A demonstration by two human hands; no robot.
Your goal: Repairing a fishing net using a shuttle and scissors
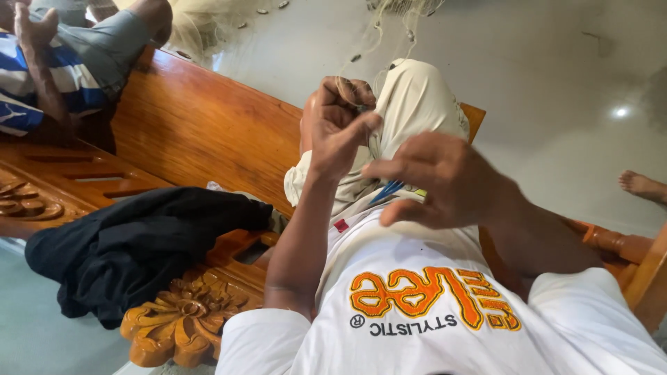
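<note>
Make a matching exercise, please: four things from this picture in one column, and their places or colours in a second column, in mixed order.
Things:
1. left hand
2. right hand
3. black cloth
4. fishing net

Places:
A. spread on the pale floor, top of the picture
B. raised at the bent knee, pinching thin netting
C. heaped on the carved wooden bench
D. blurred, fingers spread, above the white shirt

Pairs: 1-B, 2-D, 3-C, 4-A
</note>
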